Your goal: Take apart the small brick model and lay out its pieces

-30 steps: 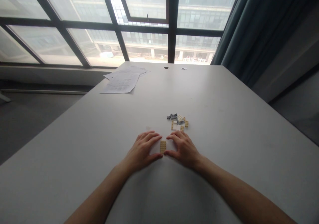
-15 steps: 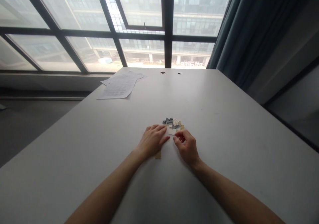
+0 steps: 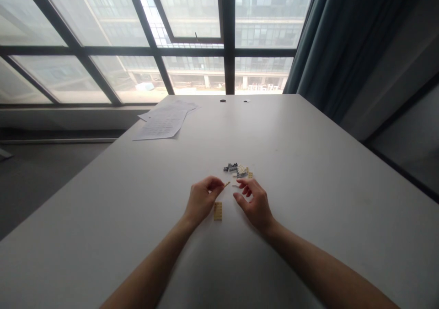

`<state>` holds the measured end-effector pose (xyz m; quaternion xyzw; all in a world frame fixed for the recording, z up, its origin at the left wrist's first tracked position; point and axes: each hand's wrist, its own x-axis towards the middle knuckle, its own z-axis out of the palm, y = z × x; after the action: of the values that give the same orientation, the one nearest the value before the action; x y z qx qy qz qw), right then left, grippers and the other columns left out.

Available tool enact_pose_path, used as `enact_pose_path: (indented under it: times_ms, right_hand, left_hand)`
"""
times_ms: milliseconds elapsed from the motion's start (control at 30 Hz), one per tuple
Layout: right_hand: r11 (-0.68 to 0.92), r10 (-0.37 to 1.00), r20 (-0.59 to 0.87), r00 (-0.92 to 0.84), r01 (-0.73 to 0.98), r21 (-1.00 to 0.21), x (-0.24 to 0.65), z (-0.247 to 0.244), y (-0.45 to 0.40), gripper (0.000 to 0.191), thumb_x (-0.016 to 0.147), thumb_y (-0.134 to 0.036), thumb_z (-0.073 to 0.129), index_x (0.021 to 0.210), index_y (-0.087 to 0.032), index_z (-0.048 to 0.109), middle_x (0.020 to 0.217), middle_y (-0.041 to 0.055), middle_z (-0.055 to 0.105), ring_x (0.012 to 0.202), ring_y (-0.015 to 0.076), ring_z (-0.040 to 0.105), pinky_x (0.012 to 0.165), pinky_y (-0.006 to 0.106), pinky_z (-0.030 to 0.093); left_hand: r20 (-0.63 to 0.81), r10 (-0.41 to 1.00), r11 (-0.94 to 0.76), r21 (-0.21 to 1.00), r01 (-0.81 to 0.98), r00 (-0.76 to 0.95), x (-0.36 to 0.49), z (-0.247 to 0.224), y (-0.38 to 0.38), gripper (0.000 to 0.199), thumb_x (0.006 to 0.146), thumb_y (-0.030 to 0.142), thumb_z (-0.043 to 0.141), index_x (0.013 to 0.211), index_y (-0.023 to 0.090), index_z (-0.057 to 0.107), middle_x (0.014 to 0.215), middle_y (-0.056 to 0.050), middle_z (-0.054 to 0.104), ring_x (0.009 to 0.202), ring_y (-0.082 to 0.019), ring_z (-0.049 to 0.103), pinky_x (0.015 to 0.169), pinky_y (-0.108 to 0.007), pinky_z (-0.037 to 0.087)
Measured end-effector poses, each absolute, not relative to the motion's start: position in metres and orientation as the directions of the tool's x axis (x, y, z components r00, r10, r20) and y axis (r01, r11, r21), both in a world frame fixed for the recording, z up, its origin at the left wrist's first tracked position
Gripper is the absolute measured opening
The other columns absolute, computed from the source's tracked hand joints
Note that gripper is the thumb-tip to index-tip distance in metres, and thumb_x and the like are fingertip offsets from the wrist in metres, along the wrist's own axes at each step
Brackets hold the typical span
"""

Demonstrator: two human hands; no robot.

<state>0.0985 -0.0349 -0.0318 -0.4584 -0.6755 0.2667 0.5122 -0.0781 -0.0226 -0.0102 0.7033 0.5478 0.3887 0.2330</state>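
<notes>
My left hand (image 3: pixel 204 199) pinches a small tan building-brick plate (image 3: pixel 227 184) between thumb and fingers, tilted just over the table. Below that hand a larger tan studded plate (image 3: pixel 218 211) lies flat on the tabletop. My right hand (image 3: pixel 253 201) is apart from it on the other side, thumb and fingers parted, with nothing visible between them. Its fingertips are close to a flat white piece (image 3: pixel 235 182). Just beyond both hands is a small pile of loose bricks (image 3: pixel 238 169) in grey, black, white and tan.
The white table (image 3: pixel 308 171) stretches forward to the windows. Printed paper sheets (image 3: pixel 163 123) lie at its far left. Two round cable holes, one of them a dark hole (image 3: pixel 222 100), are near the far edge. A dark curtain (image 3: pixel 315 48) hangs at the right.
My left hand has gone from lying flat by the pile to pinching a small tan plate, uncovering more of the larger tan plate. My right thumb and fingers have spread apart.
</notes>
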Motion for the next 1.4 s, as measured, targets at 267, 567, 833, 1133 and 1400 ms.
enact_pose_path:
  times_ms: [267,567,833,1133,1400]
  right_hand:
    - [0.576,0.817,0.559,-0.142,0.249,-0.779,0.095,-0.027,-0.042,0.035,0.085,-0.028,0.063,0.119,-0.025,0.058,0.092,0.0030,0.059,0.070,0.0142,0.054,0.067,0.029,0.051]
    - [0.648,0.761,0.622,-0.184,0.209,-0.732,0.100,-0.032,-0.039,0.056,0.076,-0.036,0.073,0.127,-0.027,0.052,0.099,0.0045,0.060,0.074,0.0156,0.056,0.068,0.031,0.052]
    - [0.635,0.771,0.617,-0.158,0.259,-0.728,0.100,-0.027,-0.038,0.049,0.076,-0.026,0.072,0.122,-0.027,0.056,0.100,0.0044,0.059,0.075,0.0158,0.055,0.067,0.031,0.052]
    - [0.657,0.754,0.622,-0.211,0.265,-0.706,0.105,-0.027,-0.033,0.048,0.077,-0.031,0.072,0.123,-0.025,0.057,0.102,0.0064,0.060,0.081,0.0177,0.058,0.069,0.032,0.053]
    - [0.579,0.802,0.406,-0.439,0.402,-0.710,0.107,-0.030,-0.032,0.050,0.068,-0.031,0.080,0.114,-0.022,0.063,0.101,0.0066,0.062,0.098,0.0232,0.057,0.090,0.039,0.047]
  left_hand:
    - [-0.092,0.995,0.100,0.957,-0.272,0.042,-0.050,0.000,-0.051,0.027,0.064,0.030,0.080,0.075,0.014,0.061,0.071,-0.001,0.067,0.069,-0.013,0.062,0.067,-0.023,0.048]
    - [-0.242,0.965,0.261,0.834,-0.486,0.103,-0.044,0.003,-0.055,0.033,0.059,0.028,0.084,0.077,0.016,0.058,0.071,0.000,0.066,0.063,-0.010,0.060,0.057,-0.018,0.045]
    - [-0.239,0.968,0.252,0.896,-0.366,0.081,-0.047,0.001,-0.057,0.031,0.062,0.031,0.081,0.082,0.014,0.066,0.075,-0.003,0.069,0.067,-0.012,0.062,0.061,-0.020,0.046]
    - [-0.185,0.977,0.207,0.937,-0.280,0.103,-0.048,-0.002,-0.055,0.031,0.066,0.035,0.078,0.085,0.015,0.065,0.077,-0.005,0.070,0.074,-0.017,0.065,0.069,-0.026,0.048]
    - [0.315,0.923,-0.383,0.710,0.591,0.220,-0.108,-0.003,-0.049,0.030,0.081,0.038,0.064,0.105,0.021,0.064,0.108,-0.008,0.065,0.104,-0.024,0.056,0.091,-0.039,0.045]
